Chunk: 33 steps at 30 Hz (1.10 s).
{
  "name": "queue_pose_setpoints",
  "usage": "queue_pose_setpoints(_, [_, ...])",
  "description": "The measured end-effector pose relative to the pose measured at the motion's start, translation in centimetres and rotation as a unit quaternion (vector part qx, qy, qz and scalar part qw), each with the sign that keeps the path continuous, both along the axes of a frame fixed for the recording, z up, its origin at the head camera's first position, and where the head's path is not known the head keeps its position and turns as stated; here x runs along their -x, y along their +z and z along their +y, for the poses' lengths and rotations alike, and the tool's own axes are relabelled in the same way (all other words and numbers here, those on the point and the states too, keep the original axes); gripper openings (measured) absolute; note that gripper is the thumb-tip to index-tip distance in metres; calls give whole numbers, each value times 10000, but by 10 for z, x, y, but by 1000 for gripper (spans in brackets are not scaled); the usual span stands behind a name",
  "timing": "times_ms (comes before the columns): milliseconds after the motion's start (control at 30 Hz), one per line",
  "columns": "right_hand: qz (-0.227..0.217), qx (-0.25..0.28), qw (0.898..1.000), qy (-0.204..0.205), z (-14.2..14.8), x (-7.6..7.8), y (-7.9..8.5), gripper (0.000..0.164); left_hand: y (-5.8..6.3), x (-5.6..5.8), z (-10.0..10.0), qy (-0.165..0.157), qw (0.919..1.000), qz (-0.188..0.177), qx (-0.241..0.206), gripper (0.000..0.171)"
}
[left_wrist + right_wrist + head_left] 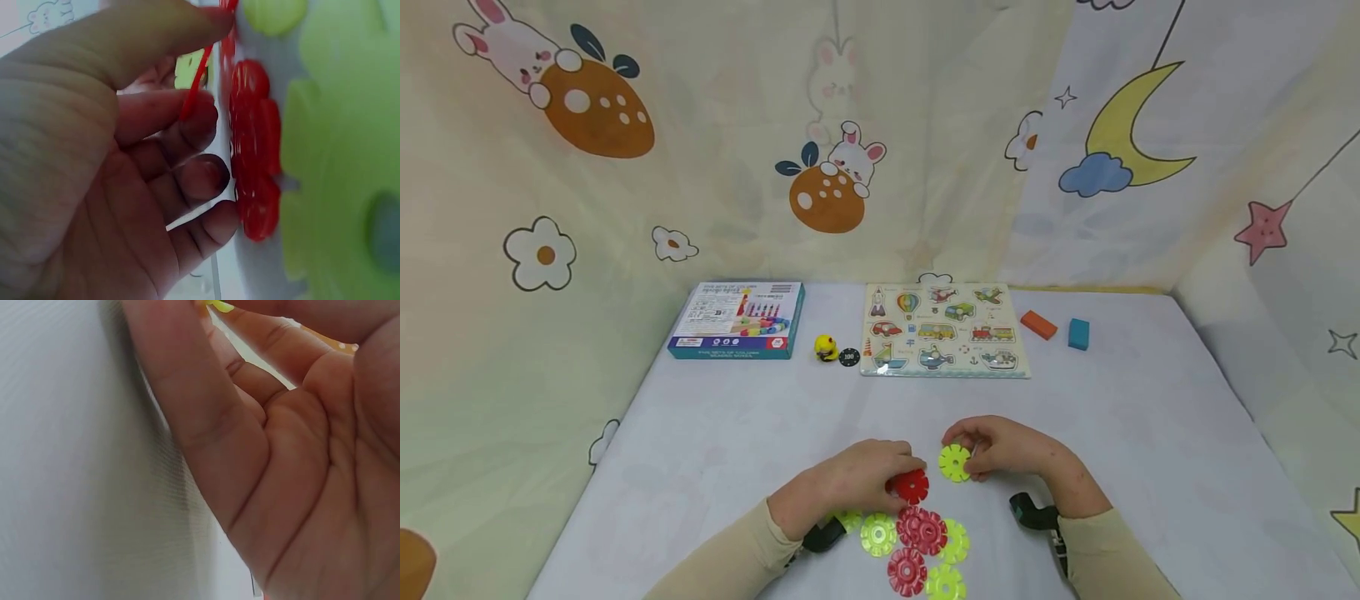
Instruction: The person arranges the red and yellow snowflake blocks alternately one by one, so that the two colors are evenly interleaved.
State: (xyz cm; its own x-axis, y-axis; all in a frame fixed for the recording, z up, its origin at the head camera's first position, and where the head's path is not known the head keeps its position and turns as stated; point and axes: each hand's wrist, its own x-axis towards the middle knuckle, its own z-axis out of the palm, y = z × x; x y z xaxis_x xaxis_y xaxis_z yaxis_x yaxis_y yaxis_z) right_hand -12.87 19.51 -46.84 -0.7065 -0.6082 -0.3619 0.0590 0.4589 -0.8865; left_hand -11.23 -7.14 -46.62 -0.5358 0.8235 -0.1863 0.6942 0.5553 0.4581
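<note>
Between thumb and fingers my left hand [867,475] pinches a red notched plastic disc [913,487], which the left wrist view shows edge-on. Across from it, my right hand [1009,450] pinches a yellow-green notched disc [955,463], apart from the red one. Only a sliver of that yellow-green disc [222,306] shows in the right wrist view. Just below the left hand lie a red disc pile [922,531], another red disc [907,572] and several yellow-green discs [878,535]. One yellow-green disc is partly hidden under the left wrist.
Toward the back stand a boxed set [735,321], a small yellow duck [826,348], a black chip [849,357] and a vehicle picture board [945,331]. An orange block [1039,325] and a blue block [1078,334] lie right of the board. Patterned cloth walls [715,167] surround the white table [700,433].
</note>
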Motion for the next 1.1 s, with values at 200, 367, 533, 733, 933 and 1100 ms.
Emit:
queue_pose_setpoints(200, [-229, 90, 9997, -16, 2, 1, -1, 38, 4, 6, -8, -150, 9987, 296, -379, 44])
queue_pose_setpoints(367, [-387, 157, 9991, -52, 3, 0, 1, 36, 16, 14, -20, -29, 9969, 509, -602, 47])
queue_pose_setpoints(533, [-490, 180, 9986, -64, 2, 0, 2, 35, 33, 19, -36, 342, 9952, 683, -616, 50])
queue_pose_setpoints(733, [-367, 153, 9992, -82, 0, 1, 1, 38, 47, 25, -59, 966, 9895, 868, -636, 52])
queue_pose_setpoints(933, [-357, 203, 9991, -94, 0, 0, 1, 36, 54, 35, -86, 1844, 9775, 811, -620, 55])
queue_pose_setpoints(1100, [-375, 218, 9990, -51, 1, 0, 2, 35, 54, 46, -107, 2400, 9663, 526, -766, 55])
